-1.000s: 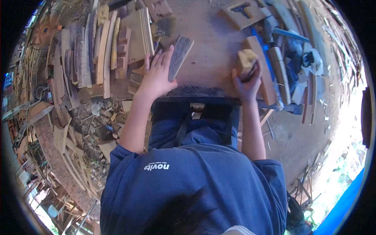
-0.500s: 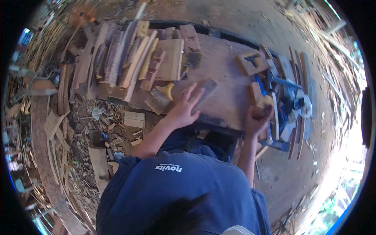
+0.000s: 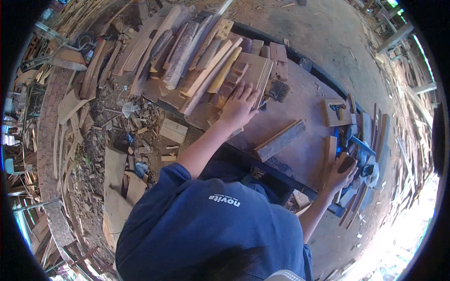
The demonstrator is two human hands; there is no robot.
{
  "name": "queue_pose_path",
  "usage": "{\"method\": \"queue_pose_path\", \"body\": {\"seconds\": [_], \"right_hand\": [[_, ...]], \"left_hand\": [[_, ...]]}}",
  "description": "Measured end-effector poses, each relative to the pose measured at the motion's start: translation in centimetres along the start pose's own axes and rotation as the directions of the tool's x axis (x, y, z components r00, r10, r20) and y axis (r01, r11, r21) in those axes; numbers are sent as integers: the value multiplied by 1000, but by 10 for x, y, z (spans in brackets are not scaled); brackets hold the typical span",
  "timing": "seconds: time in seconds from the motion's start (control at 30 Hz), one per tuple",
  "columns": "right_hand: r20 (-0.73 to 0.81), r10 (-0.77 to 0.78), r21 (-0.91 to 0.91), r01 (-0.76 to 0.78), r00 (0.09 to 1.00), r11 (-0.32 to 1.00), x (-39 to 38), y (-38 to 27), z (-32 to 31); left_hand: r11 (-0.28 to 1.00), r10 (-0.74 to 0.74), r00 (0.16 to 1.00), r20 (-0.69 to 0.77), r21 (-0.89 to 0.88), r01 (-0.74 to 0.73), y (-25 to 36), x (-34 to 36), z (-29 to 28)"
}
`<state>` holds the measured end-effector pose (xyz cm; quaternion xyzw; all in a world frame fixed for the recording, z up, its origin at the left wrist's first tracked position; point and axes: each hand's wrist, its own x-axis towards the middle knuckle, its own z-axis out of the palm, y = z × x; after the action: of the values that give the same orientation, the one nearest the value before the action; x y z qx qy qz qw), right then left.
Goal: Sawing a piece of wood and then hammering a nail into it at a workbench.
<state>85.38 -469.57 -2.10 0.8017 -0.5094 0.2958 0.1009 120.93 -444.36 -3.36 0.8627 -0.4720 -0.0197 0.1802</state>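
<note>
Two hands on show: one left hand [image 3: 239,107] at twelve o'clock, one right hand [image 3: 338,174] out at three. One loose wooden plank [image 3: 280,140] between them, one dark brush [image 3: 280,90] at one o'clock, one stack of timber offcuts [image 3: 201,61] up at eleven, too jumbled to count.

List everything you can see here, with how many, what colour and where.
Workbench: one, brown, centre.
Plank: one, grey-brown, lying alone on the bench.
Stacked boards: many, tan and brown, bench's left end.
Brush: one, dark bristles, beside the stack.
Wood scraps: many, pale, on the ground at left.
Blue tool: one, bench's right end.
Left hand: flat on the stacked boards.
Right hand: gripping a small wooden block.
</note>
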Motion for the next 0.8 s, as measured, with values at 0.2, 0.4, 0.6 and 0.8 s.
{"method": "queue_pose_path", "body": {"seconds": [0.2,0.4,0.6,0.8], "right_hand": [[58,182,-171,-170,982,971,-6,-12,0],[-8,153,149,-150,988,977,-5,3,-1],[-49,220,162,-210,974,964,-14,27,6],[-200,236,502,-107,951,858,-27,19,-14]], "left_hand": [[988,-144,958,-249,11,151,-18,-16,-8],[965,-243,936,-255,38,261,-40,-25,-4],[966,-238,908,-346,11,258,-47,-25,10],[954,-262,901,-345,50,296,-34,-23,-3]]}}
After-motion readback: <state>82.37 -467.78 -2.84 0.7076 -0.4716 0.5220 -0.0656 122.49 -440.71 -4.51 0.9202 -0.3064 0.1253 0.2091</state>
